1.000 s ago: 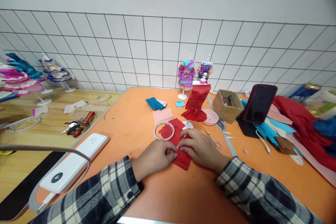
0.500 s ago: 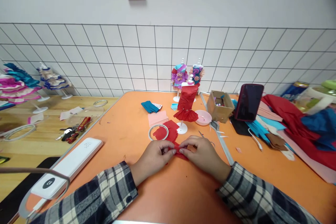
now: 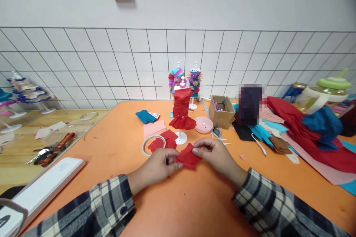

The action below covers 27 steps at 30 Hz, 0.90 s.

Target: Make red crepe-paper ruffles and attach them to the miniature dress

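Scrap of red material (image 3: 188,159), held between both hands, nearer than the dress stand (image 3: 181,107) and slightly to its right; can't tell if it touches the orange surface (image 3: 178,207). Left hand (image 3: 159,167): thumb and forefinger pinching the scrap's left edge. Right hand (image 3: 218,157): thumb and forefinger pinching its upper right corner, other fingers loosely curled.

Progress, judged: dress stand already wears a red bodice, gathered low, flared frill below. Scrap is loose, not joined to it. More red pieces (image 3: 170,139) front-left of dress stand, partly under a tape ring (image 3: 144,147), apparently unused. Pink sheet (image 3: 154,129) left of dress stand, pink dish (image 3: 204,129) just right. How much is left overall: can't tell.

Versus half a second ago: scrap was bunched between nearly meeting fingers; now opened flatter, hands further apart. View swung right, so dress stand shows further left; its neighbours look unmoved.
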### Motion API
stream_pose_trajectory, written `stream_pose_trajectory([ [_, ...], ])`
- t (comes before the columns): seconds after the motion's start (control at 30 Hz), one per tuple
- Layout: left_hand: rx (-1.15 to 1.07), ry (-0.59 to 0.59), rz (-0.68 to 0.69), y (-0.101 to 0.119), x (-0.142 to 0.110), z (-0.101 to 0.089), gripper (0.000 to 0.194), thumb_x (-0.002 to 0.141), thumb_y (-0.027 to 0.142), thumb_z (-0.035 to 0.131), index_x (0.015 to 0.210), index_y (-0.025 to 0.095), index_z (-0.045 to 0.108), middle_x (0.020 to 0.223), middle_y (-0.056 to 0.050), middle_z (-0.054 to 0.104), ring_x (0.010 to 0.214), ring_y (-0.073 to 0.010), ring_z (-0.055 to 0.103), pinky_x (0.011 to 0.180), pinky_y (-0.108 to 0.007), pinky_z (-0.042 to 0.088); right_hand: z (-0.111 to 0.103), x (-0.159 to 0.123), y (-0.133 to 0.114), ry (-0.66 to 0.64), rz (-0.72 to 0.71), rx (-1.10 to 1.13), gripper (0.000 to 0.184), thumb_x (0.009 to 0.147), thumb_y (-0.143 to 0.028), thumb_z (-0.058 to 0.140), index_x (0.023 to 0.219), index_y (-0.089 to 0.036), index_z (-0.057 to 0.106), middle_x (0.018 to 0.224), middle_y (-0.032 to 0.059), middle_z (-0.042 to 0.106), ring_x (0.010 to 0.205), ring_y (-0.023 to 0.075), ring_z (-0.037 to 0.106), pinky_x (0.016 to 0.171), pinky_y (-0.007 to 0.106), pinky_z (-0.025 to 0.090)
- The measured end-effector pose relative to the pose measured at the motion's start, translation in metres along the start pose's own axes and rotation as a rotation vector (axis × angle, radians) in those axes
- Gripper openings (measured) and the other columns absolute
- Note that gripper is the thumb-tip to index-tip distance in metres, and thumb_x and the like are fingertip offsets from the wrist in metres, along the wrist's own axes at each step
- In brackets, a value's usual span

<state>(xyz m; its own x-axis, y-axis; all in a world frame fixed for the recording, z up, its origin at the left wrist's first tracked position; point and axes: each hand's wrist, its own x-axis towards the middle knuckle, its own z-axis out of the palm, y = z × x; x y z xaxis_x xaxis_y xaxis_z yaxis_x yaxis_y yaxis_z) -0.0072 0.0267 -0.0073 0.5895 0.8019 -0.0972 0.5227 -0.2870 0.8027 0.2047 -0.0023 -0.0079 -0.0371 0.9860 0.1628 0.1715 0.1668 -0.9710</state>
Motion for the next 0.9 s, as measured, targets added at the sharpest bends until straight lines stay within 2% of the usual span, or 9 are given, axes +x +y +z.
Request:
stream_pose_trajectory([
  [0.17,-0.027,-0.011,-0.023,-0.006,-0.01,-0.01,0.029,0.08,0.037,0.06,0.098,0.015,0.067,0.054,0.008,0.035,0.05,-0.0084,0.034,0.048,-0.022,0.025,-0.012,0.004,-0.005,0.034,0.074,0.146,0.028,0.065,-0.042,0.078,0.073,-0.017,0.067,0.061,-0.0021,0.057,0.05,0.0088,0.042,0.046,0.022,0.032],
  [0.23,-0.192,-0.022,-0.057,-0.003,-0.013,-0.014,0.049,0.077,0.042,0.065,0.118,0.016,0.06,0.056,0.009,0.033,0.05,-0.0084,0.033,0.047,-0.021,0.026,-0.011,0.002,-0.011,0.05,0.092,0.216,0.032,0.063,-0.045,0.079,0.074,-0.018,0.066,0.06,-0.0028,0.056,0.048,0.0081,0.041,0.044,0.021,0.029],
  [0.33,-0.526,-0.167,-0.132,0.004,-0.017,-0.011,0.078,0.075,0.058,0.066,0.139,0.021,0.04,0.06,0.009,0.034,0.048,-0.0077,0.03,0.042,-0.02,0.019,0.001,-0.005,-0.019,0.065,0.073,0.309,0.034,0.06,-0.045,0.082,0.072,-0.018,0.065,0.06,-0.0031,0.055,0.049,0.0073,0.04,0.043,0.02,0.029],
  [0.4,-0.702,-0.243,-0.142,0.007,-0.019,-0.003,0.076,0.074,0.063,0.065,0.133,0.021,0.045,0.059,0.009,0.032,0.047,-0.0065,0.024,0.04,-0.02,0.012,0.012,-0.013,-0.024,0.029,0.082,0.395,0.034,0.061,-0.045,0.082,0.071,-0.017,0.065,0.058,-0.0035,0.054,0.048,0.0065,0.039,0.044,0.02,0.029],
  [0.5,-0.804,-0.149,-0.145,0.007,-0.018,0.009,0.057,0.074,0.06,0.068,0.11,0.017,0.057,0.058,0.009,0.031,0.046,-0.0055,0.02,0.041,-0.02,0.012,0.021,-0.02,-0.025,-0.01,0.163,0.545,0.034,0.061,-0.044,0.082,0.074,-0.018,0.064,0.063,-0.0026,0.056,0.048,0.0062,0.039,0.041,0.018,0.025],
  [0.6,-0.638,-0.051,-0.111,0.007,-0.016,0.008,0.045,0.072,0.055,0.07,0.092,0.015,0.062,0.059,0.006,0.043,0.048,-0.0055,0.029,0.042,-0.019,0.02,0.015,-0.017,-0.02,0.034,0.183,0.598,0.033,0.061,-0.04,0.083,0.077,-0.018,0.064,0.069,-0.0005,0.06,0.054,0.0084,0.046,0.044,0.018,0.033],
  [0.7,-0.386,0.043,-0.11,0.007,-0.014,-0.005,0.04,0.071,0.053,0.068,0.084,0.015,0.063,0.069,0.002,0.057,0.052,-0.0074,0.041,0.043,-0.018,0.029,0.001,-0.008,-0.013,0.116,0.134,0.574,0.033,0.06,-0.038,0.084,0.077,-0.018,0.065,0.074,0.001,0.064,0.065,0.0124,0.055,0.06,0.023,0.046],
  [0.8,-0.251,0.135,-0.114,0.007,-0.012,-0.021,0.034,0.074,0.05,0.065,0.077,0.016,0.061,0.065,0.002,0.056,0.051,-0.0082,0.045,0.044,-0.019,0.035,-0.01,0.0,-0.007,0.147,0.086,0.58,0.03,0.061,-0.036,0.084,0.078,-0.019,0.066,0.078,0.0003,0.066,0.071,0.0132,0.058,0.068,0.025,0.048],
  [0.9,-0.209,0.111,-0.064,0.004,-0.01,-0.036,0.034,0.075,0.048,0.065,0.076,0.015,0.06,0.062,0.001,0.056,0.053,-0.0107,0.053,0.048,-0.021,0.039,-0.014,0.002,-0.003,0.094,0.09,0.617,0.027,0.063,-0.032,0.083,0.079,-0.02,0.066,0.078,-0.0009,0.066,0.071,0.0126,0.059,0.069,0.024,0.048],
])
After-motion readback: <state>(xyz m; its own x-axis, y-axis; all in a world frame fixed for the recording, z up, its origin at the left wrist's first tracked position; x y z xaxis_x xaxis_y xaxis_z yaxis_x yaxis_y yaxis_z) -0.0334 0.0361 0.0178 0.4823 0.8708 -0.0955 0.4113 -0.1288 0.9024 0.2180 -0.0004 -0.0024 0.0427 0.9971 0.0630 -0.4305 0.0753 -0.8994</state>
